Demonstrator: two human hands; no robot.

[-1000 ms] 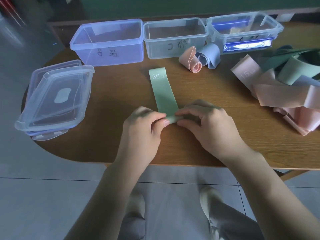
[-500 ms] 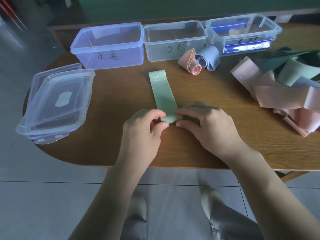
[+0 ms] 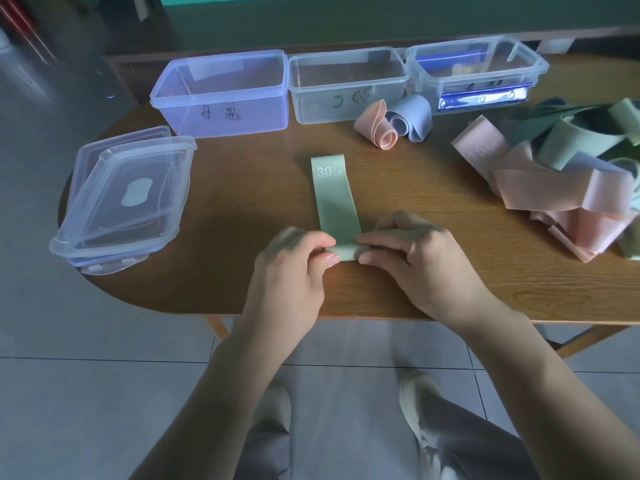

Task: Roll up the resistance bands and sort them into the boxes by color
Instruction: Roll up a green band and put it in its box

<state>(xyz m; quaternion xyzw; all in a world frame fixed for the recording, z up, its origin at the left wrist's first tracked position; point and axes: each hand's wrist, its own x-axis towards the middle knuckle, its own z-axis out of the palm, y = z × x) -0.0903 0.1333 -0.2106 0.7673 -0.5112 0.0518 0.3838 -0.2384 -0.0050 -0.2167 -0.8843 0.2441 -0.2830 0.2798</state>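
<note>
**Green band lies straight away from the roll held at its near end**

Head view: a light green resistance band [image 3: 334,199], printed "30 LB" at its far end, lies flat on the wooden table [image 3: 242,216]. Its long axis runs away from the person toward the row of boxes, leaning slightly to the left at the far end. The near end is turned into a small roll [image 3: 343,252]. The left hand [image 3: 294,268] pinches the roll's left end between thumb and curled fingers, and the right hand [image 3: 415,261] pinches its right end the same way. Both hands sit at equal reach, one either side of the band, so neither is nearer. The flat length lies wholly beyond the grip, so the coming move looks like a forward roll along that axis toward the printed end.

Three clear boxes stand at the table's far edge: a box marked "B" [image 3: 221,95], a middle box [image 3: 346,84], and a right box [image 3: 474,71]. Just in front of them rest a rolled pink band [image 3: 377,129] and a rolled blue band [image 3: 412,116], touching. A loose heap of bands [image 3: 554,174] lies well to the right, and stacked lids [image 3: 124,199] well to the left.
</note>
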